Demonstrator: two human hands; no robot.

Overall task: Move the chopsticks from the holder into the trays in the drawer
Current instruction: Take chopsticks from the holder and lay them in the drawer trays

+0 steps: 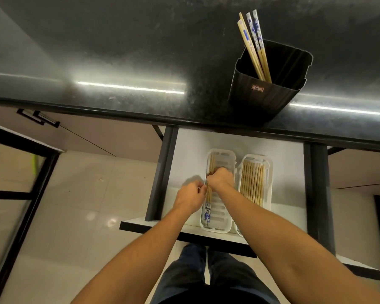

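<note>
Over the open drawer (191, 154), I have both hands on the left tray (225, 224).
My right hand (221, 177) is fisted on chopsticks (208, 207) lying along its left side; my left hand (190, 195) pinches at its rim. Four sticks (253, 46) lean in the holder (270, 84) on the desk (119, 51); the right tray (269, 172) is full.

**Bright drawer, glare on the counter**

Your hands work in even, bright light: the white drawer (189, 150) under them is well lit, and your left hand (190, 197) throws a soft grey shadow just beyond its knuckles. Above your hands, the dark counter (119, 51) carries two long white streaks of glare along its front edge. Focus is fair at the centre. The wide lens bends straight lines toward the edges, and your forearms look stretched and slightly soft.
</note>
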